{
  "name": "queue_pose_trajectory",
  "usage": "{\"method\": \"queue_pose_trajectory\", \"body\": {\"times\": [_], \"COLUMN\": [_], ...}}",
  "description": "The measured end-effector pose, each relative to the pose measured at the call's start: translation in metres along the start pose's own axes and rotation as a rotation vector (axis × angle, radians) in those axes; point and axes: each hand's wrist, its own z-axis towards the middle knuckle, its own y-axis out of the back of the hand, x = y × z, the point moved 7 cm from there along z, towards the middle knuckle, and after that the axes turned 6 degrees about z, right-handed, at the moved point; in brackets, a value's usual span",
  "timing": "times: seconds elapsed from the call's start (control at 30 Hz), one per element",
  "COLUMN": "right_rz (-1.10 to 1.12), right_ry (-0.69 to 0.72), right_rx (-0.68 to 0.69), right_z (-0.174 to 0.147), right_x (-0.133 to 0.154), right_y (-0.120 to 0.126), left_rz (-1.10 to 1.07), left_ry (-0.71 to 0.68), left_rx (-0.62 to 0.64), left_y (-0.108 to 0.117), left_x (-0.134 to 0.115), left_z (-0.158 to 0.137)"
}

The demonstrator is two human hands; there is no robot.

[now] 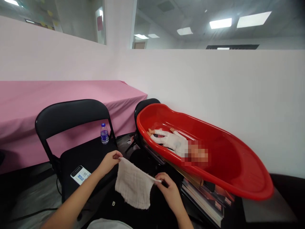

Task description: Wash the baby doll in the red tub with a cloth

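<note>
We hold one white cloth (134, 187) by its top edge, stretched between our two hands so that it hangs down in front of us. Our left hand (109, 162) pinches the upper left corner, thumb and fingertips closed tight on the fabric; our right hand (169, 190) pinches the upper right corner the same way, fingers narrow and curled on the cloth. The cloth hangs free, touching nothing else that we can see.

Just beyond our right hand sits one red tub (238, 178) — long and oval, tilted, resting on a stack of books (205, 198). Inside it lies one doll (170, 141) in white clothing, stretched along the tub floor; part of it is blurred.

To our left stands one black folding chair (69, 117). On its seat we count two things: one small water bottle (104, 133) with a blue label, standing upright near the back, and one phone (80, 174) lying flat at the front edge, near our left wrist. A second black chair back (145, 105) shows behind the head end of the tub. One table under a pink cloth (47, 98) runs along the wall behind the chairs — well apart from our hands.
</note>
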Motion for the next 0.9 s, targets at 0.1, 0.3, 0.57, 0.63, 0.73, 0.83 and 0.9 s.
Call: {"method": "queue_pose_trajectory", "body": {"times": [0.1,0.3,0.57,0.63,0.73,0.83,0.9], "right_rz": [-0.085,-0.202,-0.266,-0.327,-0.463,-0.423,-0.267], "right_ry": [-0.026,-0.060,-0.098,-0.127,-0.173,-0.160,-0.120], "right_rx": [0.020,0.091,0.182,0.267,0.361,0.349,0.272], "right_z": [-0.036,-0.059,-0.064,-0.067,-0.070,-0.069,-0.063], "right_x": [-0.018,-0.030,-0.024,-0.031,-0.043,-0.045,-0.043], "right_y": [-0.007,-0.018,-0.024,-0.034,-0.044,-0.048,-0.047], "left_rz": [0.123,0.506,0.596,0.657,0.682,0.577,0.545], "left_ry": [0.031,0.102,0.072,0.081,0.108,0.131,0.134], "left_rx": [0.294,0.689,0.758,0.811,0.841,0.744,0.599], "left_y": [-0.005,-0.015,-0.024,-0.031,-0.039,-0.037,-0.029], "left_x": [0.005,0.020,0.026,0.033,0.043,0.050,0.054], "left_z": [-0.019,-0.042,-0.050,-0.055,-0.061,-0.056,-0.047]}}
